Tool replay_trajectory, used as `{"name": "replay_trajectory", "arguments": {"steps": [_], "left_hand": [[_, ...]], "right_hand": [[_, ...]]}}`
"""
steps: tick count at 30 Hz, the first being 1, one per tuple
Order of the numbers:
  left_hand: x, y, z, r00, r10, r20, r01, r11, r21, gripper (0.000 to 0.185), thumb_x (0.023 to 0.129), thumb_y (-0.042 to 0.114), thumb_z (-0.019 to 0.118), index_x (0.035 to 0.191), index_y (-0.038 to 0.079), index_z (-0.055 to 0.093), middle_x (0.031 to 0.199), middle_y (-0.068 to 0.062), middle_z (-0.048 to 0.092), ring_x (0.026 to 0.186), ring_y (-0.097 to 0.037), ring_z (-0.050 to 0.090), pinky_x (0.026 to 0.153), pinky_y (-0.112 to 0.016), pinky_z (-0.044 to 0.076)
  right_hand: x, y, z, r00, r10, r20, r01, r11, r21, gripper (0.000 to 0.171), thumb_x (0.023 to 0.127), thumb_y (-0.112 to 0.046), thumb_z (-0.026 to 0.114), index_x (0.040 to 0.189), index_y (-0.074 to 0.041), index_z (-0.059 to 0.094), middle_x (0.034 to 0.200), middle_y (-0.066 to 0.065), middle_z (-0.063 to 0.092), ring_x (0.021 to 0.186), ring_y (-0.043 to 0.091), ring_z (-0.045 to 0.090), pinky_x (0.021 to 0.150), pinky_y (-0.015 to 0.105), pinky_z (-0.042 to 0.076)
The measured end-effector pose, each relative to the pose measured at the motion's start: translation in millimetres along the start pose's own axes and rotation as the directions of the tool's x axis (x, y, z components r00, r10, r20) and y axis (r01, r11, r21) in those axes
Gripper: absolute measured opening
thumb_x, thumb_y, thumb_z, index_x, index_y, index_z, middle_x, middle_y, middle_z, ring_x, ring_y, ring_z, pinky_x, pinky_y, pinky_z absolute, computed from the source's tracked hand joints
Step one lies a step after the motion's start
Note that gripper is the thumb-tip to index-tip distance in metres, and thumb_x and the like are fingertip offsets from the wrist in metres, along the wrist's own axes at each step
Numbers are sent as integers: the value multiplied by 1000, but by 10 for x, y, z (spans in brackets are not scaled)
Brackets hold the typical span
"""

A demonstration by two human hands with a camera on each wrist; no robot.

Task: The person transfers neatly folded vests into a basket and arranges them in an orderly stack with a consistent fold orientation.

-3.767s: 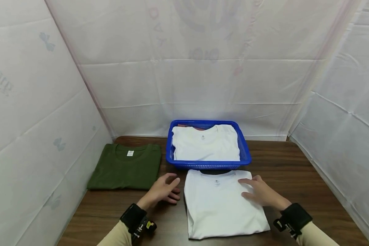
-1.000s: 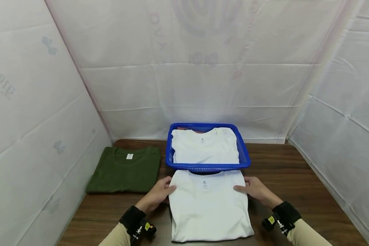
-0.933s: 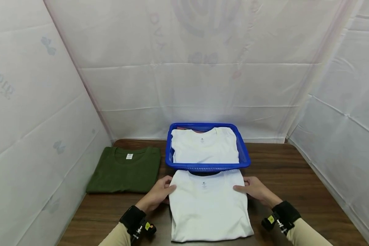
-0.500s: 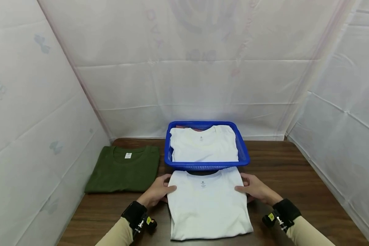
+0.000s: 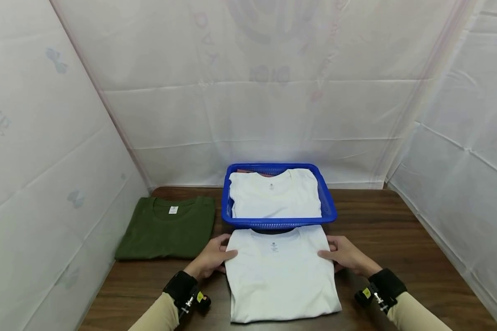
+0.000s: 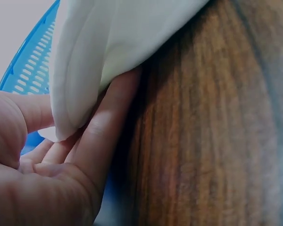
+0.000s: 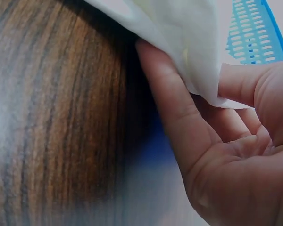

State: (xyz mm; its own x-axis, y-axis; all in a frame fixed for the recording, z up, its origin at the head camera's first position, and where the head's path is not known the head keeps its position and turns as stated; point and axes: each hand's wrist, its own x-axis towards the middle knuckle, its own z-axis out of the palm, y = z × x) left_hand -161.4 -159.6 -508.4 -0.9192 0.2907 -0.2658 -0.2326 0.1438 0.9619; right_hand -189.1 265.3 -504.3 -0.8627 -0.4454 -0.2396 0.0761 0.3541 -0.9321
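Folded white shirt (image 5: 280,276) lies between hands, long axis toward person, collar at blue basket (image 5: 330,212). Left hand (image 5: 210,259) pinches left edge, right hand (image 5: 347,255) pinches right edge, equally near.

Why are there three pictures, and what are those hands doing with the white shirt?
A person wears three small cameras: one on the head and one on each wrist. The big picture is from the head, looking down at a brown wooden table. The two close-up pictures come from the wrists, so you see fingers from very near.

On the table lies a folded white T-shirt. The left hand pinches its left edge and the right hand pinches its right edge. In the wrist pictures the fingers are tucked under the cloth with the thumb on top, on both sides.

Behind it stands a blue plastic basket with another folded white shirt inside. To the left lies a folded green T-shirt. White sheets hang all around the table.
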Motion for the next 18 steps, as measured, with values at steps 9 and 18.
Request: {"name": "replay_trajectory", "arguments": {"steps": [9, 18], "left_hand": [[-102, 35, -50, 998, 40, 47, -40, 999, -7, 64, 103, 11, 64, 155, -10, 32, 105, -18, 74, 80, -25, 74, 61, -40, 62], [-173, 25, -148, 983, 122, 136, -106, 987, -123, 64, 105, 5, 58, 157, -9, 26, 128, -25, 66, 94, -28, 73, 70, -41, 63]], "right_hand": [[-84, -55, -49, 998, -51, 24, 51, 999, 5, 47, 102, -11, 66, 141, 10, 51, 102, 17, 74, 84, 29, 73, 62, 45, 63], [-183, -142, -114, 981, -146, 130, 149, 989, -16, 49, 108, -14, 56, 150, 5, 38, 109, 21, 68, 88, 33, 72, 61, 52, 62]]}}
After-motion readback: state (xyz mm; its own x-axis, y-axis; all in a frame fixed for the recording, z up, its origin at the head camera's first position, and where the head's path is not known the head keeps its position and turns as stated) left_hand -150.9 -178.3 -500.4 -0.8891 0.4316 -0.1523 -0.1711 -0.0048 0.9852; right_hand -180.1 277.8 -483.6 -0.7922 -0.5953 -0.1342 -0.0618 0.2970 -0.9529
